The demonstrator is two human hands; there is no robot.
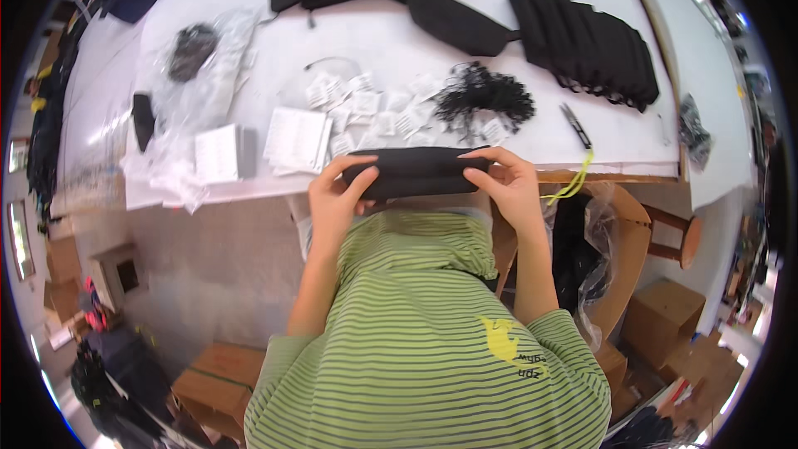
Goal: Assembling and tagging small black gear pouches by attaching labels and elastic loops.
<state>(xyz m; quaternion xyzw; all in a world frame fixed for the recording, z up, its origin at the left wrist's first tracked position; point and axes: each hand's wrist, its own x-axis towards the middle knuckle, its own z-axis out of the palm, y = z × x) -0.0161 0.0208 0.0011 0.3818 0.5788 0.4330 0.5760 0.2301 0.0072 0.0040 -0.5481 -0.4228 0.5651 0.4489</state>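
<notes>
My left hand (337,193) and right hand (514,187), nearly closed, pinch black fabric (420,173) by the white table's (619,143) near edge.

Shirt (399,333): short dark lettering, inverted, beside a yellow print. White cards (297,140) near counter's (628,137) front edge: fine print, illegible. Small white tags (366,103) behind: marks illegible.

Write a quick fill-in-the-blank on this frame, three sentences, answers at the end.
1. The left hand and right hand hold a fabric piece coloured ____.
2. Between its dark stripes, the shirt is ____.
3. In the picture, the small tool lies to the ____ of the bundle of cords.

Missing words: black; green; right.
</notes>
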